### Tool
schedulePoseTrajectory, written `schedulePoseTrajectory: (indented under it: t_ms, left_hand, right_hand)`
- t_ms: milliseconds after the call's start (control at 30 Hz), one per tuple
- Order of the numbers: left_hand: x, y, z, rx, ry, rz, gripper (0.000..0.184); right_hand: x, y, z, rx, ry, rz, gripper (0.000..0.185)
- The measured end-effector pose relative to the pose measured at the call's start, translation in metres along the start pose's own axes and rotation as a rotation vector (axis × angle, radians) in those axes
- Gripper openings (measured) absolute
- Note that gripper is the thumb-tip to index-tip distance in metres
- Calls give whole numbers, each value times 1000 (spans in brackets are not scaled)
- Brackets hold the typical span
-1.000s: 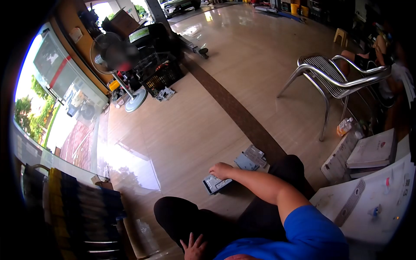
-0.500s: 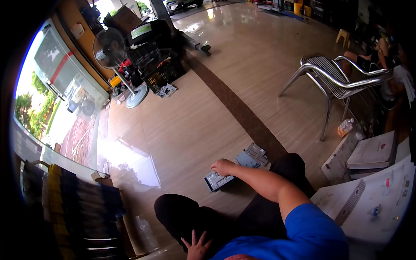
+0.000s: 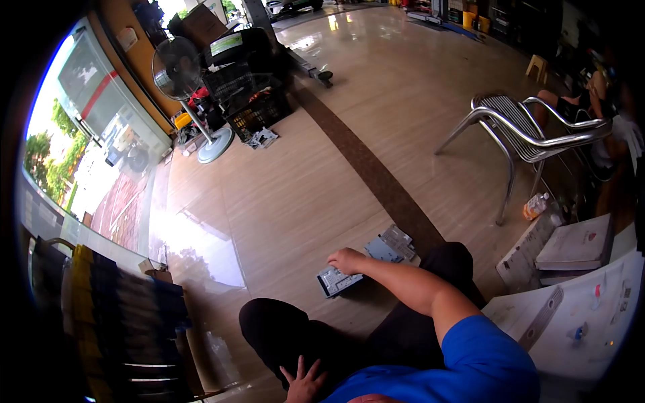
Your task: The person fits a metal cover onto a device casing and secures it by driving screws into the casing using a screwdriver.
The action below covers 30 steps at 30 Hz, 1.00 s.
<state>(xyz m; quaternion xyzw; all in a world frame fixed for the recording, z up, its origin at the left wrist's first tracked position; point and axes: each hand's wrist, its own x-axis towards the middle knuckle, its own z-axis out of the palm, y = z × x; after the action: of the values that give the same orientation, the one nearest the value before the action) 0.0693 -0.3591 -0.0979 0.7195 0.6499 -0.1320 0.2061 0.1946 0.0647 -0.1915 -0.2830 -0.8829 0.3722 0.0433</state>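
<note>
A flat silvery metal unit (image 3: 334, 282) lies on the floor in front of my knees. My right hand (image 3: 347, 260) rests at its upper edge with the fingers curled down; whatever is between the fingertips is too small to make out. Just beyond and to the right, a second bluish metal piece (image 3: 383, 250) touches or overlaps a lighter slotted plate (image 3: 398, 240). My left hand (image 3: 304, 383) lies on my left thigh, fingers spread, holding nothing.
A metal chair (image 3: 514, 124) stands at the right, with a seated person partly visible behind it. A bottle (image 3: 535, 205) and white boxes (image 3: 574, 242) are nearer. A fan (image 3: 216, 144) and black crate (image 3: 259, 111) stand back left. Dark blue and yellow objects (image 3: 127, 322) are near left.
The view has shifted slightly. My right hand stays at the unit's upper edge, and my left hand has moved slightly on the thigh, fingers still spread.
</note>
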Motion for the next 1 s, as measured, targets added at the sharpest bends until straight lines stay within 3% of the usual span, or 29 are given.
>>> schedulePoseTrajectory:
  t_ms: [200, 333, 700, 1000]
  left_hand:
    - [4, 17, -30, 29, 42, -25, 41]
    - [4, 1, 11, 125, 118, 1, 41]
    - [10, 18, -21, 32, 95, -75, 35]
    - [10, 16, -1, 148, 136, -76, 32]
  right_hand:
    - [1, -1, 4, 11, 7, 27, 31]
    - [2, 2, 3, 11, 7, 20, 31]
    - [2, 3, 3, 12, 22, 17, 31]
    - [1, 5, 3, -2, 19, 21, 31]
